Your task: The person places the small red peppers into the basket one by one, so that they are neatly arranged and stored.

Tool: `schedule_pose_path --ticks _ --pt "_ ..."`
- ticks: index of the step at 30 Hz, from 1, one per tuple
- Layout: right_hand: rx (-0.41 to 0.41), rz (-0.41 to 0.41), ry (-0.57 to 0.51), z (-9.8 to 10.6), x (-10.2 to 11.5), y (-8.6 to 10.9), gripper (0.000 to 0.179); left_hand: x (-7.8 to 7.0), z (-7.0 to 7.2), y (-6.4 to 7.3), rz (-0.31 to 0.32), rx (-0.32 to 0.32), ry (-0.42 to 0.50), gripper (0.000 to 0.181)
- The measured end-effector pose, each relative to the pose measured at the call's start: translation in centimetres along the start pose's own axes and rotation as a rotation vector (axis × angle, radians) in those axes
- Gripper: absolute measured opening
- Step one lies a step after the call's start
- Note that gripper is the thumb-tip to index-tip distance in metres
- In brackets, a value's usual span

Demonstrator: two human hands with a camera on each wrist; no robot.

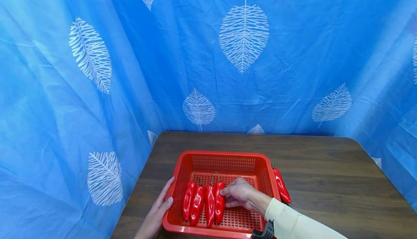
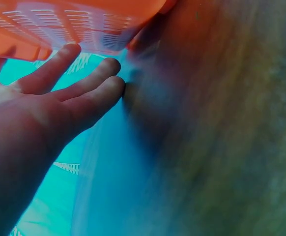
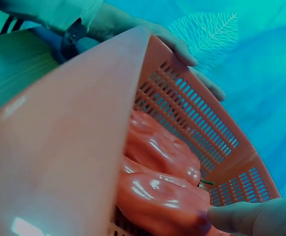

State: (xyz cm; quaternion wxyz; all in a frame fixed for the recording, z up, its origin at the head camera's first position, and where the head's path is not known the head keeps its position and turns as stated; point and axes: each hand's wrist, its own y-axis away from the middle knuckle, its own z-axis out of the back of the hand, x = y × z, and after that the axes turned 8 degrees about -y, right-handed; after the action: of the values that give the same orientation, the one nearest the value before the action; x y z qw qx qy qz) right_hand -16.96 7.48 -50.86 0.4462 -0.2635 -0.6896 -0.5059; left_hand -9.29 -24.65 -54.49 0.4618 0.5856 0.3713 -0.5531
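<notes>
A red plastic basket (image 1: 224, 154) with slotted walls stands on the table. Several glossy red peppers with green stems lie side by side in its left half. My right hand (image 1: 241, 193) reaches in over the right wall, its fingers bent at the rightmost pepper (image 1: 219, 206) and a fingertip on its upper side. The right wrist view shows a finger (image 3: 251, 216) against a pepper (image 3: 162, 196). Along the basket's left wall, my left hand (image 1: 158, 210) lies with fingers extended; in the left wrist view its fingers (image 2: 54, 69) are spread beside the slotted wall (image 2: 74, 24).
Another red pepper (image 1: 282, 186) lies on the wooden table (image 1: 325, 181), just outside the basket's right wall. A blue curtain (image 1: 293, 68) with white leaf prints hangs behind the table and at both sides. A black strap (image 1: 265, 230) sits on my right wrist.
</notes>
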Motion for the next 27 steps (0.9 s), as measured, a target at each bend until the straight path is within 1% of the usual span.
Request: schedule_pose_path --ticks 4,8,11,15,20,24,27 --pt "-0.018 0.025 0.019 -0.1 0.0 0.2 0.010 0.1 0.0 0.0 -0.012 0.011 -0.001 0.071" --pt "-0.050 0.047 0.056 -0.1 0.1 0.6 0.008 0.0 -0.1 -0.1 -0.007 0.007 -0.007 0.072" --pt "-0.055 0.060 0.088 0.1 0.2 1.0 0.009 -0.1 -0.1 -0.1 0.003 -0.004 -0.013 0.073" --pt "-0.045 0.075 0.111 0.3 0.3 1.3 0.012 -0.1 -0.1 -0.1 0.009 -0.006 -0.008 0.073" --pt "-0.036 0.067 0.115 0.8 0.2 1.5 0.015 0.0 0.0 -0.1 0.012 0.003 0.002 0.073" --pt "0.001 0.078 0.110 1.3 0.2 1.8 0.022 0.0 0.0 -0.1 0.010 0.003 0.003 0.073" --pt "0.035 0.084 0.099 1.8 0.7 2.1 0.027 0.1 0.0 -0.1 -0.002 0.004 -0.001 0.072"
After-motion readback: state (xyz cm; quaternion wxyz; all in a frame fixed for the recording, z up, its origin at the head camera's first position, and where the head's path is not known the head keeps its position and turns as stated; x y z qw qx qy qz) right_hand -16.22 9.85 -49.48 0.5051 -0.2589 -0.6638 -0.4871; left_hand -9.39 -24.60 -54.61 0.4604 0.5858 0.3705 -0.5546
